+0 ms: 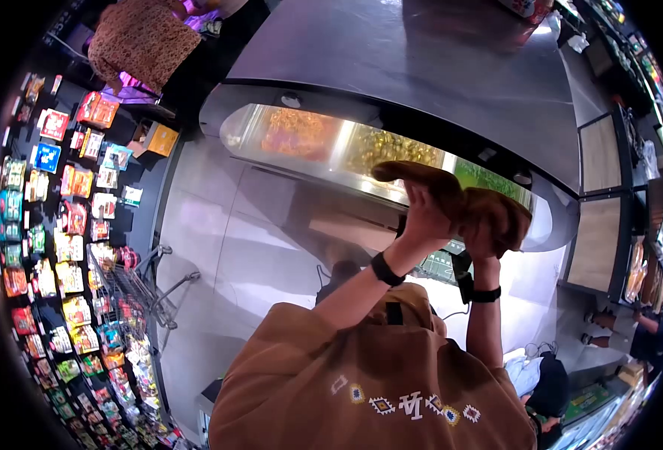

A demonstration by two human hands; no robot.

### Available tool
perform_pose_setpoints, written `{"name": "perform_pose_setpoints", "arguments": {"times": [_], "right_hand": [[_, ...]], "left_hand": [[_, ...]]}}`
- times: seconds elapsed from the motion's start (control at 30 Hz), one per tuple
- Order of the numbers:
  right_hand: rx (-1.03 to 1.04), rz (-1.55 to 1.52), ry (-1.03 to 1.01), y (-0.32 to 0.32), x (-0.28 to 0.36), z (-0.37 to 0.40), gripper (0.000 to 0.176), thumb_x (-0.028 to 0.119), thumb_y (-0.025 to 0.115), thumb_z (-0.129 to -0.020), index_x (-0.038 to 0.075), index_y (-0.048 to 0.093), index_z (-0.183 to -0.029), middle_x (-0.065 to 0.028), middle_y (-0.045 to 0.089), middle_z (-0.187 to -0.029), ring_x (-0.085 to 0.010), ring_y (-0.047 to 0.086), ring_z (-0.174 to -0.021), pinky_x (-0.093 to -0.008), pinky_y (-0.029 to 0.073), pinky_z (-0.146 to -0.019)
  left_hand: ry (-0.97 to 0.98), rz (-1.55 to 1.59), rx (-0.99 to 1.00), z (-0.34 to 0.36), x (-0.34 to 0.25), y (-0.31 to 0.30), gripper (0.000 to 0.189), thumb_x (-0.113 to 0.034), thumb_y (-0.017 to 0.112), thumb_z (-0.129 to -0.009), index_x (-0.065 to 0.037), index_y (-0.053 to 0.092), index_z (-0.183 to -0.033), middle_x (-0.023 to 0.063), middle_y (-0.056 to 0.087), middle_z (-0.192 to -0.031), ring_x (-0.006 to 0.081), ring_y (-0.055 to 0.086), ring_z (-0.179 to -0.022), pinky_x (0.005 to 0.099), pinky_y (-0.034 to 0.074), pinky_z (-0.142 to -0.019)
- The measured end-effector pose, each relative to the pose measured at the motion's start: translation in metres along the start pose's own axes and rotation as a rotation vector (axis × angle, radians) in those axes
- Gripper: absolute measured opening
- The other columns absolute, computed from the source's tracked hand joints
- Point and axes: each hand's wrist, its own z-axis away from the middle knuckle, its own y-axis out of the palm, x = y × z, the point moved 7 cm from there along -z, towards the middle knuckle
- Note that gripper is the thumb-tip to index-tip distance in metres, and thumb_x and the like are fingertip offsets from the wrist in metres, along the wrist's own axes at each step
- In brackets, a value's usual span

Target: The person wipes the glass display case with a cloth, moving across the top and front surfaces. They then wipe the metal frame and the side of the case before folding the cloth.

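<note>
A bunched brown cloth (499, 212) hangs between my two hands, held up in front of the lit food case. My left hand (427, 219) grips its left half, fingers curled against the fabric, and a loose end sticks out to the left. Close beside it, my right hand (481, 236) is wrapped in the right half, with most of its fingers covered by the folds. Dark bands circle both wrists. Behind the cloth, the case shows a tray of orange food (298, 133), a tray of yellowish-green pieces (391, 150) and some green food (489, 178).
A grey metal counter top (414, 52) spans above the food case. Shelves of packaged goods (69, 247) line the left, with a shopping cart (133, 292) beside them. One person (140, 45) is at upper left; others stand at lower right. Wooden-fronted cabinets (600, 154) stand at right.
</note>
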Motion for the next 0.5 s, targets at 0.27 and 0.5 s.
{"name": "perform_pose_setpoints", "arguments": {"times": [0.27, 0.5], "right_hand": [[0.186, 0.024, 0.054, -0.006, -0.036, 0.039, 0.034, 0.015, 0.066, -0.091, 0.0, 0.059, -0.121, -0.0124, 0.064, -0.099, -0.029, 0.06, -0.094, -0.0387, 0.047, -0.088], [0.073, 0.183, -0.091, 0.021, 0.045, 0.005, 0.034, 0.018, 0.069, -0.09, 0.006, 0.065, -0.121, -0.0125, 0.066, -0.101, -0.0295, 0.062, -0.099, -0.0406, 0.049, -0.087]], "left_hand": [[-0.075, 0.208, -0.29, 0.023, 0.009, 0.007, 0.062, -0.032, 0.076, -0.076, -0.006, 0.057, -0.128, 0.0276, 0.046, -0.133, 0.05, 0.043, -0.122, 0.0612, 0.034, -0.104], [-0.082, 0.181, -0.205, 0.035, 0.084, -0.003, 0.058, -0.033, 0.078, -0.075, -0.004, 0.06, -0.122, 0.0216, 0.051, -0.131, 0.0466, 0.044, -0.125, 0.0585, 0.034, -0.107]]}}
